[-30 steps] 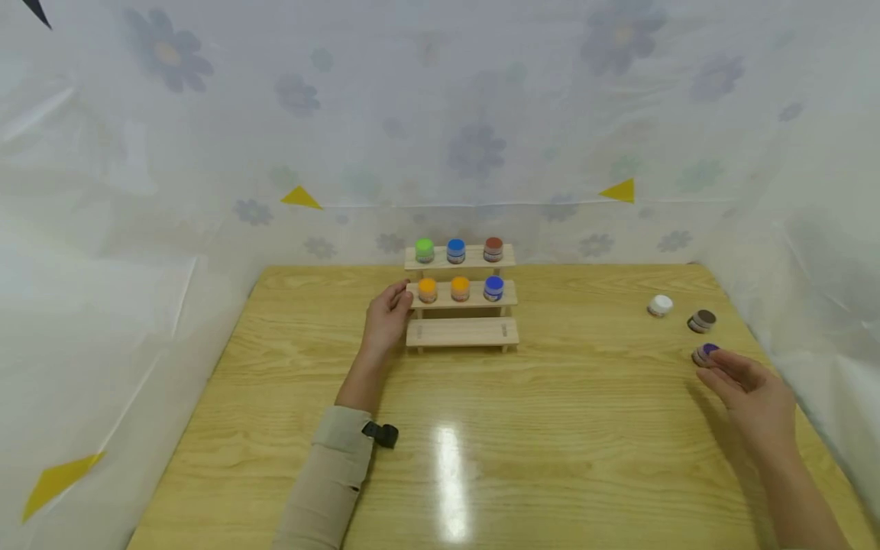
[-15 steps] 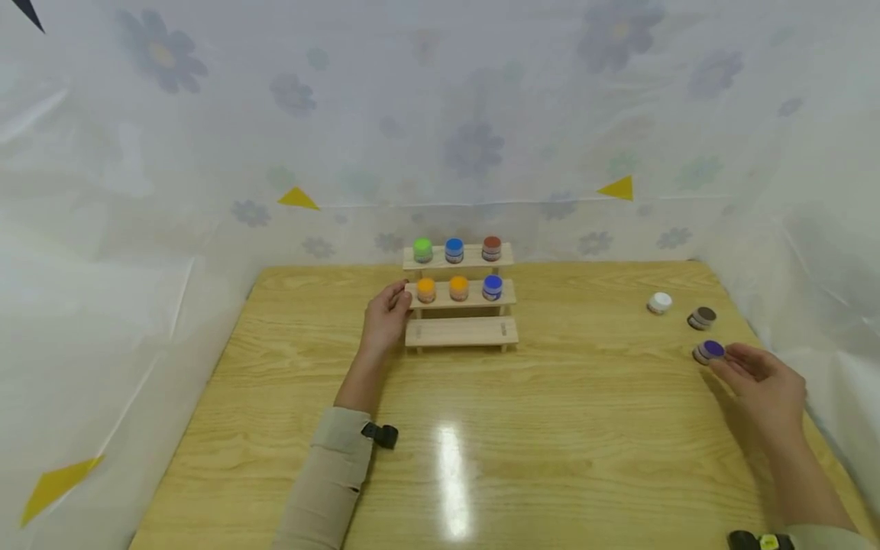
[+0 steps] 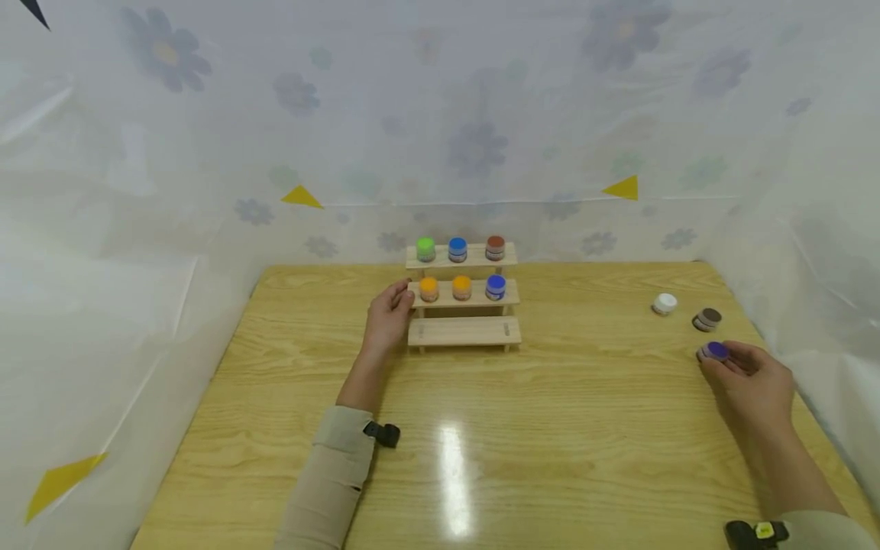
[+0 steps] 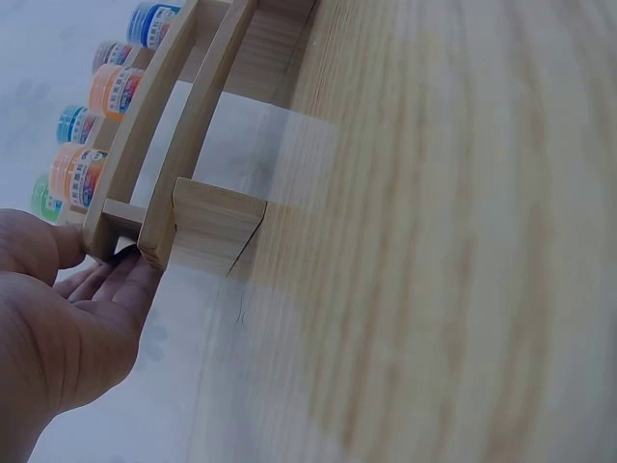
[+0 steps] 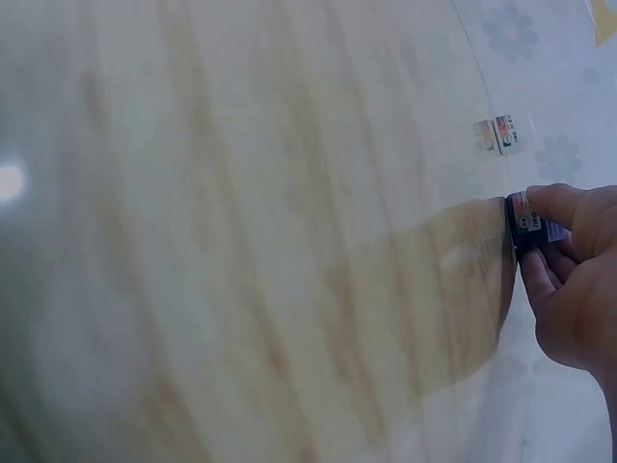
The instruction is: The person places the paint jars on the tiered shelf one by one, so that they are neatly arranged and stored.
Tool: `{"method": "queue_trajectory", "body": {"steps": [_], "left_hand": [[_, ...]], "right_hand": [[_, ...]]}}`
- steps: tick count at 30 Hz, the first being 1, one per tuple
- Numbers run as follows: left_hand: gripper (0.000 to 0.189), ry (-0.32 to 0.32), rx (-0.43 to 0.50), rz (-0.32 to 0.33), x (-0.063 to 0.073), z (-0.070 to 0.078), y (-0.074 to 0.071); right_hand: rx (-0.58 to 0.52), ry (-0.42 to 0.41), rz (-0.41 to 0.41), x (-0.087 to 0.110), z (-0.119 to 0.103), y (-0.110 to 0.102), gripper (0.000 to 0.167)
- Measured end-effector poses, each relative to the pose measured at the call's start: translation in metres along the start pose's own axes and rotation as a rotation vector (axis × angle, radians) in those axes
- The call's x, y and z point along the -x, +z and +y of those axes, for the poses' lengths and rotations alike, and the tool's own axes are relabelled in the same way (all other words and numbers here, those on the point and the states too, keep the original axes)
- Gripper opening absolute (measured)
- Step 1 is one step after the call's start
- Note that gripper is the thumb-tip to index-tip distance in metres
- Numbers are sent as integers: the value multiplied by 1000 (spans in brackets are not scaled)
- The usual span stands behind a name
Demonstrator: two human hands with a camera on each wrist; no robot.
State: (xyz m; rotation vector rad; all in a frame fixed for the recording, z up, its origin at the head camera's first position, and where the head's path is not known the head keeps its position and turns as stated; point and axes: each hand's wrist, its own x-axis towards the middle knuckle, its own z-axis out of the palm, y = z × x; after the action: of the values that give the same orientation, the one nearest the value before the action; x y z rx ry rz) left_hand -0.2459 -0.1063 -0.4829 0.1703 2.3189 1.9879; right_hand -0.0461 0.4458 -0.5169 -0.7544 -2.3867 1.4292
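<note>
A three-tier wooden display rack [image 3: 464, 331] stands at the table's far middle. My left hand [image 3: 388, 324] holds the left end of its middle shelf, the thumb [image 4: 69, 245] at the shelf end and the fingers [image 4: 123, 280] lower down. Small paint jars stand on the upper two shelves: green [image 3: 426, 249], light blue [image 3: 457, 249] and red-brown [image 3: 495, 247] on top, two orange ones and a dark blue one [image 3: 496, 287] in the middle. Far right, my right hand [image 3: 756, 386] pinches a purple-lidded paint jar [image 3: 715, 351] between thumb and fingers, at the table surface.
Behind the right hand's jar stand a white-lidded jar [image 3: 664, 304] and a dark brown-lidded jar [image 3: 707, 319] on the wood-grain table [image 3: 591, 428]. Pale flowered sheeting [image 3: 543, 99] walls the back and both sides.
My right hand first drew back slightly from the purple-lidded jar, then came in again and now grips it. The left hand stays at the rack.
</note>
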Motion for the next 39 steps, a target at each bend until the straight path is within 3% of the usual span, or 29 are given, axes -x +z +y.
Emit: {"method": "queue_trajectory", "body": {"steps": [4, 11, 26, 39], "left_hand": [[49, -5, 2, -3, 0, 0, 0], [49, -8, 8, -7, 0, 0, 0], [49, 0, 29, -9, -1, 0, 0], [47, -22, 39, 4, -1, 1, 0]], "right_hand": [[22, -3, 1, -1, -1, 0, 61], [-83, -71, -12, 1, -9, 5, 33], [-226, -182, -125, 18, -56, 37, 48], [-122, -355, -225, 31, -110, 95, 48]]}}
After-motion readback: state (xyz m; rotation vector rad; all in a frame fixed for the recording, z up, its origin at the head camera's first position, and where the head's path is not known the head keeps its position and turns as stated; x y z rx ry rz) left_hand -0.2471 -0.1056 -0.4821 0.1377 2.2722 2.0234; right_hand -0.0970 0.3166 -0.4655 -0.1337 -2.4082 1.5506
